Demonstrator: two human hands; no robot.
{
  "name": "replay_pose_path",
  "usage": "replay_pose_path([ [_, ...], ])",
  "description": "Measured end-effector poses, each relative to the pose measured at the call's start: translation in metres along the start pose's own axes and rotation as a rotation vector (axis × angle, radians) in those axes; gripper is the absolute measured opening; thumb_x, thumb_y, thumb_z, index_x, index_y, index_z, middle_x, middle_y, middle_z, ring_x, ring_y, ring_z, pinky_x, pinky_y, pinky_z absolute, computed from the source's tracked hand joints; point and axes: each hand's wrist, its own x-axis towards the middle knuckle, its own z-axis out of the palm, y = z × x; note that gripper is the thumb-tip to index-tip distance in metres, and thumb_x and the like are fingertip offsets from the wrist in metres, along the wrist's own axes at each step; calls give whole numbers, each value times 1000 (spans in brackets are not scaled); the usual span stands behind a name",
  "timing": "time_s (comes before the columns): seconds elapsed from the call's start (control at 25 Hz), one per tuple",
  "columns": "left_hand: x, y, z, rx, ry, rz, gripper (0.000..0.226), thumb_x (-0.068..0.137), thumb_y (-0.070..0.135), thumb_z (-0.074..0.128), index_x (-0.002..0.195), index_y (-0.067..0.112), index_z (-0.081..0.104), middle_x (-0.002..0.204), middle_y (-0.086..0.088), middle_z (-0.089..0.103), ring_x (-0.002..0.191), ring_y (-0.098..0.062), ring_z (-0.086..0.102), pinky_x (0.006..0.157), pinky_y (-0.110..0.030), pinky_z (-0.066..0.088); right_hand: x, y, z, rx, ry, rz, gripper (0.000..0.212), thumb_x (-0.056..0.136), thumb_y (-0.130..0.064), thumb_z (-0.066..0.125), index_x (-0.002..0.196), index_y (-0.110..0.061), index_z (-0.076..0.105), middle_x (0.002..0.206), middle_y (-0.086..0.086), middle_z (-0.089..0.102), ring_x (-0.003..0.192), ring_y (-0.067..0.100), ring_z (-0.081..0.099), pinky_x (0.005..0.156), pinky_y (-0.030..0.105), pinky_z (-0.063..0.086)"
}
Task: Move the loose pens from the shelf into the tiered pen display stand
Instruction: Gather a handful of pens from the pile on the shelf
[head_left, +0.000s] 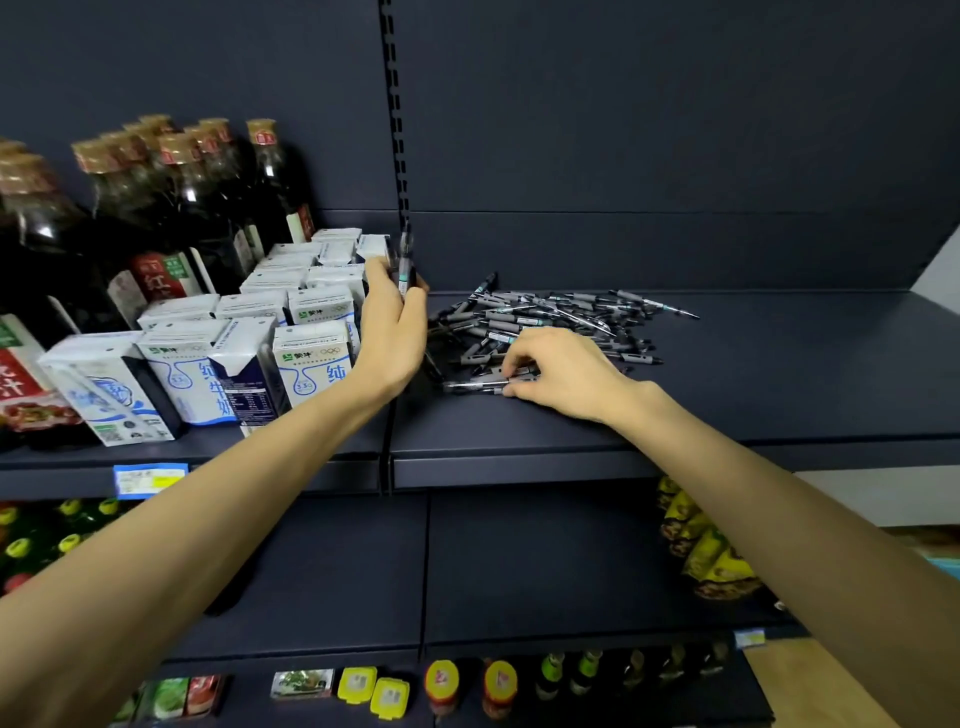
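Observation:
A heap of loose grey-and-black pens (550, 325) lies on the dark shelf (753, 395). My left hand (395, 322) is raised at the heap's left edge and grips a small upright bundle of pens (405, 265). My right hand (561, 371) rests low on the near side of the heap, its fingertips pinching a pen (475, 385) that lies flat on the shelf. No tiered pen display stand is in view.
White milk cartons (244, 358) stand in rows just left of my left hand, with dark sauce bottles (171, 218) behind them. A slotted upright (396, 130) runs up the back panel. Lower shelves hold jars (441, 686) and yellow packets (701, 545).

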Motion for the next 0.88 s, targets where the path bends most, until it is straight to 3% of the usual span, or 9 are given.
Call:
replay_pose_path([
  [0.28, -3, -1, 10, -29, -4, -45, 38, 81, 18, 39, 116, 2, 43, 83, 5, 51, 72, -15, 44, 72, -36, 39, -20, 18, -10, 129, 136, 211, 11, 86, -38, 77, 92, -29, 76, 89, -14, 72, 88, 7, 64, 78, 30, 51],
  [0.52, -6, -4, 21, -83, -28, 4, 19, 94, 12, 45, 112, 15, 41, 86, 11, 55, 71, -2, 50, 78, -35, 42, -51, 48, -12, 197, 163, 411, 11, 84, -38, 79, 82, -35, 69, 79, -15, 69, 81, 6, 65, 76, 30, 54],
  [0.68, -13, -6, 26, -95, 13, 43, 22, 99, 14, 46, 118, 26, 43, 87, 8, 58, 72, -12, 51, 77, -38, 50, -59, 51, -20, 143, 56, 456, 15, 86, -33, 73, 100, -31, 70, 80, -14, 68, 88, 12, 65, 74, 29, 47],
  [0.88, -20, -14, 29, -117, 39, 35, 28, 99, 16, 46, 125, 23, 49, 85, 9, 59, 72, -14, 53, 78, -43, 52, -56, 40, -28, 241, 81, 655, 57, 82, -39, 73, 134, -21, 57, 88, -5, 72, 97, 21, 67, 80, 36, 53],
])
